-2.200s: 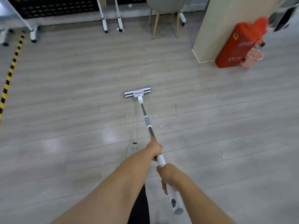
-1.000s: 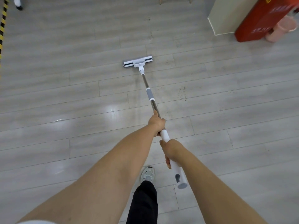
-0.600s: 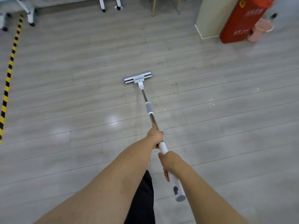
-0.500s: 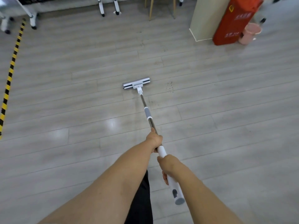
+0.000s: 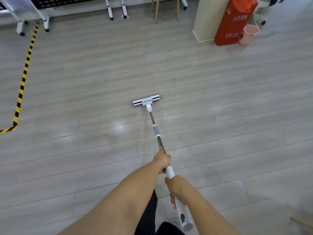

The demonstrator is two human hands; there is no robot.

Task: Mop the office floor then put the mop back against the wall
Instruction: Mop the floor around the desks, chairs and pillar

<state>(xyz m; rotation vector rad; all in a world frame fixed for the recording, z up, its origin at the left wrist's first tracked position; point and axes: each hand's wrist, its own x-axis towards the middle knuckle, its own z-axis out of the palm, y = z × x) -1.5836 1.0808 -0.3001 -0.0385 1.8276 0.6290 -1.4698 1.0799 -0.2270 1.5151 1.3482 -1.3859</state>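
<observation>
A flat mop (image 5: 156, 131) with a white and grey head (image 5: 146, 100) lies flat on the grey plank floor (image 5: 237, 124), straight ahead of me. Its metal pole runs back to a white handle. My left hand (image 5: 163, 160) grips the pole higher up, where the metal meets the white part. My right hand (image 5: 176, 187) grips the white handle lower down, near its grey end cap. Small dark specks (image 5: 174, 81) mark the floor just beyond the mop head, to its right.
Yellow-black tape (image 5: 23, 78) runs along the floor at left. White wheeled frame legs (image 5: 116, 9) and wooden chair legs (image 5: 166, 9) stand at the back. A beige column (image 5: 208, 19), a red cabinet (image 5: 234, 22) and a pink bucket (image 5: 249, 34) are at the back right.
The mop head has drawn back toward me over the floor, away from the dark specks. Both hands keep the same grip on the pole.
</observation>
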